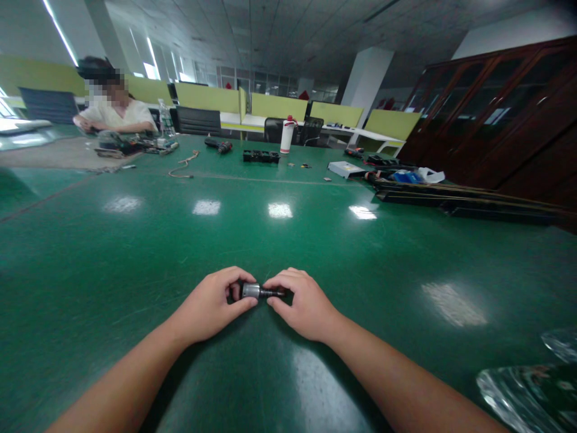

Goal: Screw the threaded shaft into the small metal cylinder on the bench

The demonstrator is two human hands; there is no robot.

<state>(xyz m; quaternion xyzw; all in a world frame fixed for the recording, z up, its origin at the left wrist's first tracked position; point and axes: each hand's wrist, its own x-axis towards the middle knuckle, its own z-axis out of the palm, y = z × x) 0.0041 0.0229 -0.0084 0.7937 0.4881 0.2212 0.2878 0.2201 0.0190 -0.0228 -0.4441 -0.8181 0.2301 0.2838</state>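
A small metal cylinder with a thinner, dark stepped shaft lies sideways between my hands, low over the green table. My left hand is curled round its thick grey end, thumb in front and index finger behind. At the other end, my right hand pinches the narrow shaft between thumb and fingers. The shaft's tip is partly hidden inside the right hand. I cannot tell whether the part rests on the tabletop.
Clear plastic bottles lie at the near right. Farther back stand a white bottle, a black part, a power drill, a cord and a silver box. Long dark strips lie right. A person sits far left.
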